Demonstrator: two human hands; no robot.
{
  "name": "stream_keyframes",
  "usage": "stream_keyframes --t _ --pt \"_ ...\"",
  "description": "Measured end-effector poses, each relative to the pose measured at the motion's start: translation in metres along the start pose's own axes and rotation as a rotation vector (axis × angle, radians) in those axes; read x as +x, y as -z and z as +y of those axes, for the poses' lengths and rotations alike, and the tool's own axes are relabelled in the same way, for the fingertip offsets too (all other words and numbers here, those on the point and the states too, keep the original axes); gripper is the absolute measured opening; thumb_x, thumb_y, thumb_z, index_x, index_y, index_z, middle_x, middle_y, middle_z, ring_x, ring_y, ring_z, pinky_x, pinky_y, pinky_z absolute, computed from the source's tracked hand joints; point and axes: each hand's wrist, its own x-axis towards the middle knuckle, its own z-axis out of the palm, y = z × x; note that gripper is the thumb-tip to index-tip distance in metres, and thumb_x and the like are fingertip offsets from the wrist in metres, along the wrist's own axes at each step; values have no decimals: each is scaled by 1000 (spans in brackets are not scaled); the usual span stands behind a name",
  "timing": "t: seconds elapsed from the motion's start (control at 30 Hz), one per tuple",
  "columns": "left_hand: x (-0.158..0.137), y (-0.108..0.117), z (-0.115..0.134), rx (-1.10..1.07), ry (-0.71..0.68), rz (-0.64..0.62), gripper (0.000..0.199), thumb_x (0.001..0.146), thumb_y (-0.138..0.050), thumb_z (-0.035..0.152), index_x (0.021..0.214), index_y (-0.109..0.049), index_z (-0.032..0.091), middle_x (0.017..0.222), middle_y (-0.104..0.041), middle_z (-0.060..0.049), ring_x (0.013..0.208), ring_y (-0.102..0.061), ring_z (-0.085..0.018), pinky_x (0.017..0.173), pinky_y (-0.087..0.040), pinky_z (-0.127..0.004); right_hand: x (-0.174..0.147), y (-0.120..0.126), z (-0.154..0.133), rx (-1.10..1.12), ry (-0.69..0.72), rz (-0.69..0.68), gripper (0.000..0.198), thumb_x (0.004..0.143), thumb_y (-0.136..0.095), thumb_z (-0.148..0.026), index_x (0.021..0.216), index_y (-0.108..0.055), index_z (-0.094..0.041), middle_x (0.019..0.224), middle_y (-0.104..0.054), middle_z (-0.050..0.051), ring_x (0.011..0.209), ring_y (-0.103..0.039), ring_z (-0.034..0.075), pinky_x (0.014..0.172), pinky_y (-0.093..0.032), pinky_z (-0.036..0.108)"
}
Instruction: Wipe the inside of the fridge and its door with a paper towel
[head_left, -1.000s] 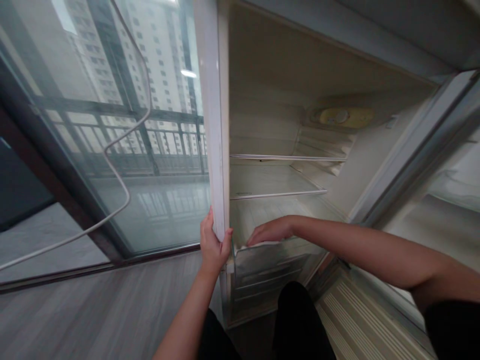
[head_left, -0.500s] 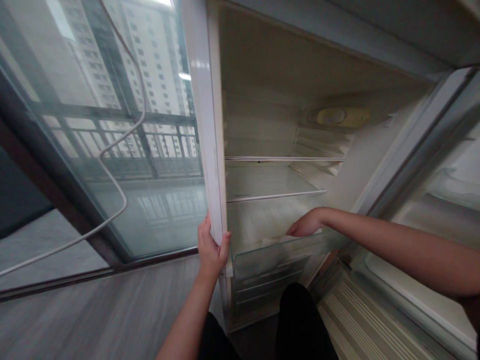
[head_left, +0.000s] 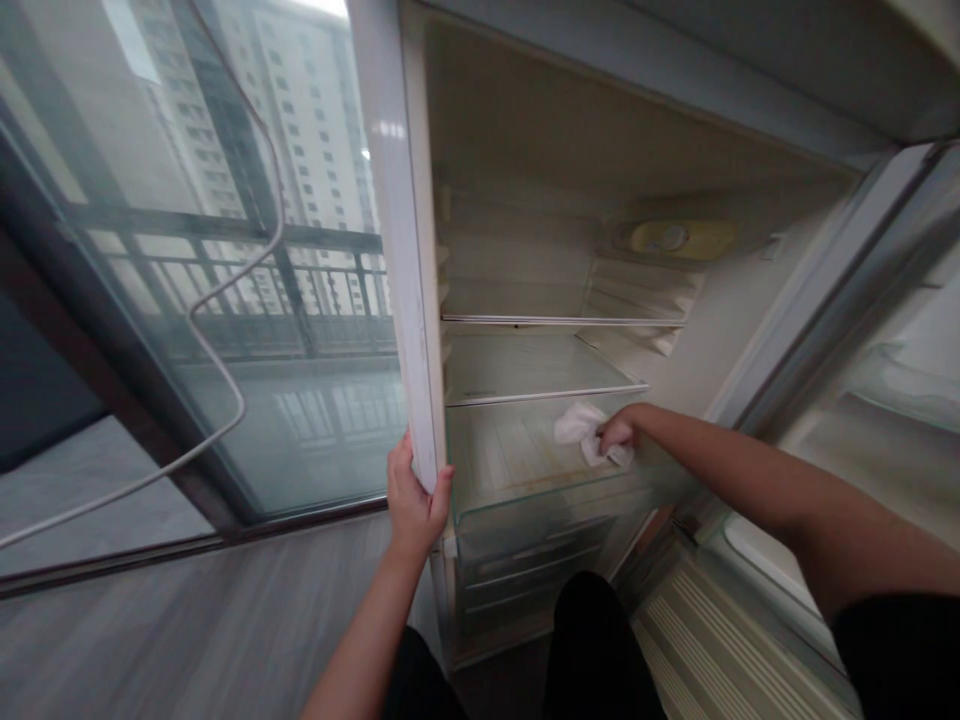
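Where right grip (head_left: 621, 428) clutches, white cloth (head_left: 576, 423), long axis slanting back-left

The white cloth (head_left: 576, 424) was crumpled, bunched behind the front edge of the clear drawer (head_left: 517, 532). The fridge (head_left: 739, 320) stood open, its inner walls cream-coloured.

White cable (head_left: 240, 405) hangs at nine o'clock; railing (head_left: 330, 239) stands at ten, building (head_left: 319, 115) near eleven; grey floor (head_left: 247, 620) lies at eight.

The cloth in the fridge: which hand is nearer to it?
Right: the right hand holds the cloth. The left hand is apart from it, off to the left, gripping the fridge edge.
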Motion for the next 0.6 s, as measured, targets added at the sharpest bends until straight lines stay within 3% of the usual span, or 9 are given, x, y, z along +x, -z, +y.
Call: stream_keyframes --t 0.1,0.3,0.43,0.53,0.6 --pt "0 -1 -1 15 -22 11 62 97 -57 39 150 -36 15 136 -55 -20 127 -55 -31 104 -47 -47 17 14 -22 -63 119 84 97 77 -70 -27 161 -25 -10 160 -32 26 142 -44 33 107 -46 41" --pt "-3 -1 -4 35 2 3 59 97 -55 42 147 -38 15 132 -57 -20 123 -57 -32 102 -49 -49 27 14 -101 -159 401 51 94 73 -75 -24 158 -36 -9 163 -32 20 150 -33 31 116 -35 36" --pt "-4 -1 -4 36 41 -8 58 96 -56 42 145 -40 15 133 -56 -20 124 -57 -32 102 -49 -51 13 -3 -166 -197 720 48 75 82 -69 -22 152 -46 -11 158 -43 15 143 -45 24 112 -38 27" --pt "-4 1 -3 30 55 -15 57 97 -55 42 144 -41 15 132 -57 -20 123 -58 -31 102 -50 -50 -1 -20 -207 -313 1041 52 53 89 -63 -23 139 -58 -6 135 -64 15 118 -63 20 97 -47 24" --pt "-3 1 -1 28 52 -18 56 97 -54 43 144 -41 16 132 -57 -19 123 -58 -31 101 -50 -50 -6 -29 -224 -449 1172 120 39 90 -62 -24 125 -67 -8 120 -71 14 107 -67 21 90 -49 25"
